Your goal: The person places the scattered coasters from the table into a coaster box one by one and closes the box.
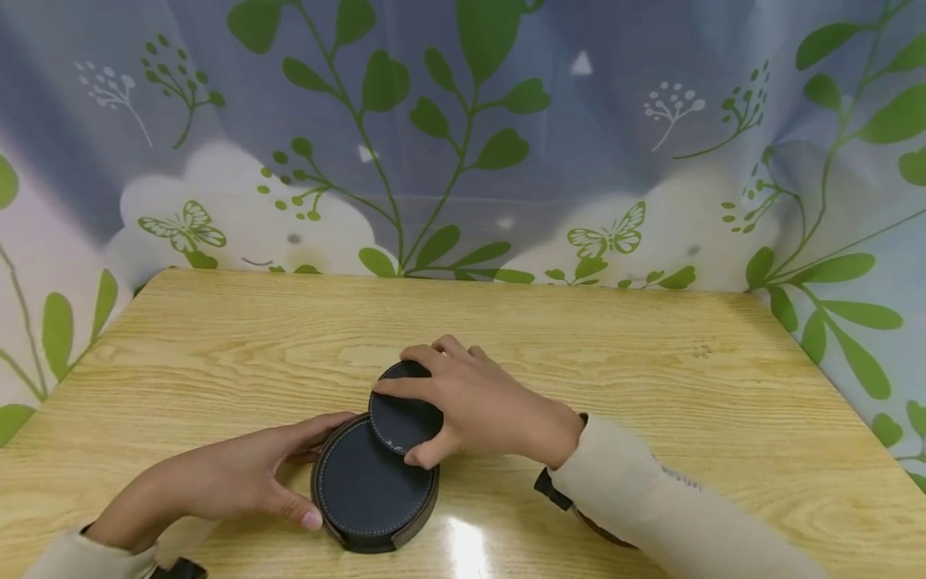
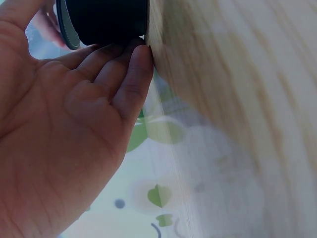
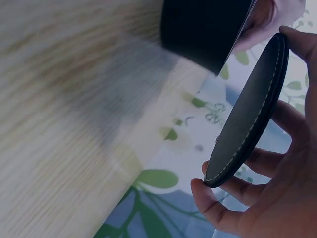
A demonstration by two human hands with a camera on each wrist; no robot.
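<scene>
A round dark leather coaster holder (image 1: pixel 372 490) with white stitching sits on the wooden table (image 1: pixel 651 362) near its front edge. My left hand (image 1: pixel 239 478) cups its left side, thumb and fingers curled against the wall; the left wrist view shows the fingers (image 2: pixel 124 64) against the dark holder (image 2: pixel 106 20). My right hand (image 1: pixel 473 402) grips a single dark round coaster (image 1: pixel 403 414) by its rim, lifted and tilted just above the holder's far edge. In the right wrist view the coaster (image 3: pixel 247 116) stands edge-on between thumb and fingers, with the holder (image 3: pixel 203 27) beyond it.
The light wood table spreads wide to the back, left and right. A curtain (image 1: pixel 463 137) printed with green leaves and butterflies hangs around the table's far and side edges. A dark wrist strap (image 1: pixel 553 490) shows under my right sleeve.
</scene>
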